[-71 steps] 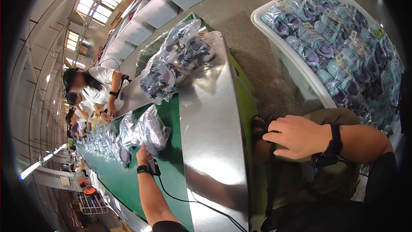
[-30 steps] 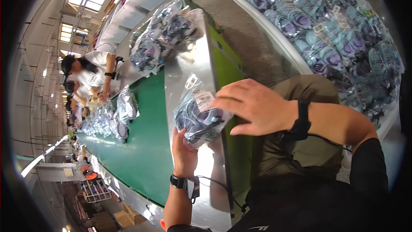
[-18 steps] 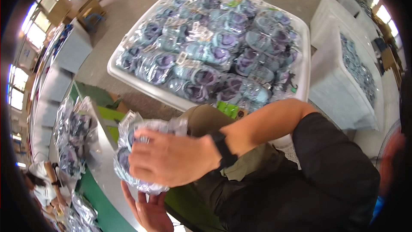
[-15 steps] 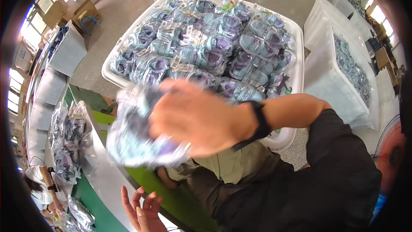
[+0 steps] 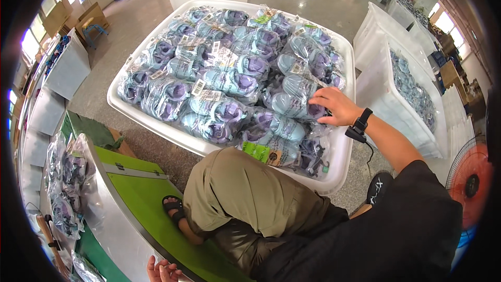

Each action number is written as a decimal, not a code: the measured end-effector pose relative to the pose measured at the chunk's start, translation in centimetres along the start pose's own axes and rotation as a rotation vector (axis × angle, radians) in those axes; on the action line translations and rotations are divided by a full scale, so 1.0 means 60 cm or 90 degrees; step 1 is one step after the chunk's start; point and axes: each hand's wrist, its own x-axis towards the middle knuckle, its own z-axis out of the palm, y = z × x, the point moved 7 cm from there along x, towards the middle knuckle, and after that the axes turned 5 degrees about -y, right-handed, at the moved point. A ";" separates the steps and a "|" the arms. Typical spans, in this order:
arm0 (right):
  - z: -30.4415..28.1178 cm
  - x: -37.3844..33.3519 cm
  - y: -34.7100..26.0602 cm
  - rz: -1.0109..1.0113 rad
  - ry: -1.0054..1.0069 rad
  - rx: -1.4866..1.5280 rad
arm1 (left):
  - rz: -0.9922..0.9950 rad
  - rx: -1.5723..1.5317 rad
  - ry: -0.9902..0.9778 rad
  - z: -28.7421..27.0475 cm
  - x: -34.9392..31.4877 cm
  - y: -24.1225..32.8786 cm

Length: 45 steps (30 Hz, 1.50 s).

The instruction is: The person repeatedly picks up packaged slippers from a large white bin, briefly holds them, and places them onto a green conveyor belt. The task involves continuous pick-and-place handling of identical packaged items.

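A large white bin [image 5: 334,180] in front of my knees is heaped with clear plastic bags of blue and purple sandals [image 5: 219,81]. My right hand [image 5: 336,107], with a black wrist strap, lies flat with fingers spread on one bagged pair [image 5: 292,105] near the bin's right side. It is not closed around it. My left hand [image 5: 162,270] shows only as fingertips at the lower edge, beside the steel rim of the conveyor [image 5: 112,214], and holds nothing.
The green conveyor belt [image 5: 143,198] curves along the lower left, with more bagged sandals [image 5: 68,177] on it. My sandalled foot [image 5: 172,206] rests by its side. Other white bins [image 5: 412,91] stand to the right, and a red fan [image 5: 469,183] beyond them.
My right hand carried a bagged pair from the conveyor's edge over to the white bin and now rests flat on it there. My left hand let go and dropped to the lower edge.
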 end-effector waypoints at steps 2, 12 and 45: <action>0.008 0.017 0.017 0.108 0.015 0.058 | -0.002 0.003 -0.003 -0.004 0.004 0.000; 0.105 0.107 0.025 0.079 0.046 -0.084 | -0.017 0.012 0.008 -0.025 0.004 -0.022; -0.088 0.294 -0.719 -0.362 -0.430 1.184 | 0.101 0.229 0.411 -0.442 0.010 0.037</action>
